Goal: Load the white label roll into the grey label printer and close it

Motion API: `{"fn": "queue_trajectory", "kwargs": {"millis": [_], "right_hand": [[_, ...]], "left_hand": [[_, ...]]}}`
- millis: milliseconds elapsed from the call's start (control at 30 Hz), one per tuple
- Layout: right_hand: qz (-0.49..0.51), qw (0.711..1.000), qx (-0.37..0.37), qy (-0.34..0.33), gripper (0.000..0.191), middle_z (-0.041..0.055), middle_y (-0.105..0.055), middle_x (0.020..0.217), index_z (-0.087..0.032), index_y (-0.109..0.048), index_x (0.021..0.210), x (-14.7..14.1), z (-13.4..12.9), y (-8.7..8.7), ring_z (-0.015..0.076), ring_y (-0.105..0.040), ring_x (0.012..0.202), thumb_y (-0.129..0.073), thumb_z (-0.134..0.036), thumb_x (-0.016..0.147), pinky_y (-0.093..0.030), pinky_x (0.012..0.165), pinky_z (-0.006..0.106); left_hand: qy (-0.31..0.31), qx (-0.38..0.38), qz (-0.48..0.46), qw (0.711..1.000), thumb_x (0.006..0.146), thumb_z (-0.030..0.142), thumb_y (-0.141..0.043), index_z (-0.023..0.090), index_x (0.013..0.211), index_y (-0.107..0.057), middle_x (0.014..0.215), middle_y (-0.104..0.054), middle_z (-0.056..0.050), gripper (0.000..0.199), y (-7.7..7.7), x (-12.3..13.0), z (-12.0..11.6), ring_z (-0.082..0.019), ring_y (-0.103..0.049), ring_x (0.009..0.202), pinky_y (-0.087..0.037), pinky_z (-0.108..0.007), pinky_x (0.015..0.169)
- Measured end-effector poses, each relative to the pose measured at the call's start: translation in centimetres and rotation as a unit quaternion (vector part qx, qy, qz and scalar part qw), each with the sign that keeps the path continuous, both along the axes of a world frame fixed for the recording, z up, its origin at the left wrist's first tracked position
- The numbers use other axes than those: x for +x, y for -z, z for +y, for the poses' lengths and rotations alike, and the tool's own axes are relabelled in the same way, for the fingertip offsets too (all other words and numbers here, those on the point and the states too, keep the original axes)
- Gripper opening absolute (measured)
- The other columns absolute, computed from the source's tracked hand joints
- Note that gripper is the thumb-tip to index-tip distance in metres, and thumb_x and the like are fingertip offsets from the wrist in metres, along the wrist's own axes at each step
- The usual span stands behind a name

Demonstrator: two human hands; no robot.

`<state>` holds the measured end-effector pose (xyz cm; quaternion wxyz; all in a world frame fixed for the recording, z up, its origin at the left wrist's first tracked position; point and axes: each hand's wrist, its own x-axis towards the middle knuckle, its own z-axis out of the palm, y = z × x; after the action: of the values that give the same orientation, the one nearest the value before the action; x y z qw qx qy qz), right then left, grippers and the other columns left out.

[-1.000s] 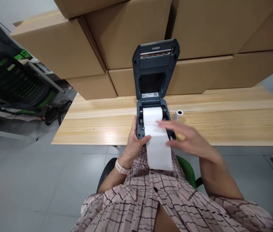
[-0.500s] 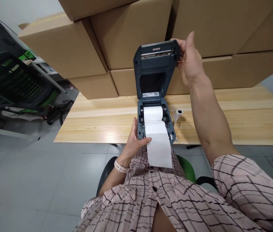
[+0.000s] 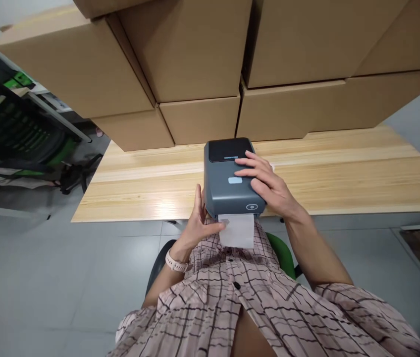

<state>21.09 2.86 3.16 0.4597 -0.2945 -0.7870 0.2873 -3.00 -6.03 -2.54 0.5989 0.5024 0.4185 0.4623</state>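
Head view: the printer (image 3: 212, 191) sits at the table's (image 3: 150, 186) front edge, boxes (image 3: 200, 121) behind, room either side. Right hand (image 3: 267, 182) lies unclenched atop it; left hand (image 3: 198, 224) is spread, thumb on the paper (image 3: 237, 237).

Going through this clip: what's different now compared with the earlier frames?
The printer lid, which stood open, has swung down toward the person and now covers the paper roll inside. The right hand, earlier at the raised lid's right edge, has come down with it and lies on its top. The left hand stays at the printer's left front, thumb over the paper strip; the cardboard boxes stand as before.
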Motion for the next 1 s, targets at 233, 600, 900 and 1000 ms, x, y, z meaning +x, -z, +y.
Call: {"fn": "queue_trajectory", "kwargs": {"millis": [233,600,900,1000], "right_hand": [[-0.003,0.999,-0.024,0.037,0.047,-0.0037,-0.043,0.172,-0.043,-0.056,0.152,-0.1,-2.0,2.0,0.0276,-0.024,0.166,-0.059,-0.043,0.105,-0.02,0.137,0.059],[0.055,0.988,-0.034,0.142,0.06,-0.0013,-0.03,0.178,-0.042,-0.043,0.161,-1.4,-3.9,4.8,0.0286,-0.016,0.169,-0.061,-0.045,0.104,-0.019,0.136,0.063],[0.052,0.989,0.049,0.128,0.033,-0.0001,-0.074,0.138,-0.033,-0.072,0.125,-2.0,-4.0,4.1,0.0258,-0.047,0.155,-0.046,-0.021,0.108,-0.033,0.13,0.063],[0.069,0.988,0.048,0.133,0.033,-0.0005,-0.074,0.136,-0.033,-0.073,0.123,-2.0,-3.9,4.2,0.0253,-0.047,0.154,-0.047,-0.021,0.108,-0.034,0.129,0.062]], "left_hand": [[-0.113,0.038,0.008,0.993,0.091,0.067,-0.07,0.041,0.171,-0.013,0.183,-0.009,-0.003,0.101,-0.5,0.8,0.9,-0.032,-0.005,0.17,-0.01,-0.056,0.139],[-0.143,0.007,0.019,0.989,0.087,0.059,-0.078,0.034,0.169,-0.021,0.181,-0.02,-0.008,0.103,-1.5,2.7,1.7,-0.035,-0.02,0.168,-0.023,-0.052,0.137],[-0.176,-0.076,0.09,0.977,0.085,0.059,-0.08,0.02,0.101,-0.071,0.099,-0.072,-0.006,0.043,-0.8,1.6,-4.5,-0.019,-0.066,0.091,-0.054,-0.033,0.085],[-0.03,-0.177,0.034,0.983,0.081,0.064,-0.081,0.016,0.08,-0.073,0.075,-0.071,-0.003,0.049,-0.9,2.3,-4.9,-0.016,-0.063,0.072,-0.053,-0.032,0.076]]}}
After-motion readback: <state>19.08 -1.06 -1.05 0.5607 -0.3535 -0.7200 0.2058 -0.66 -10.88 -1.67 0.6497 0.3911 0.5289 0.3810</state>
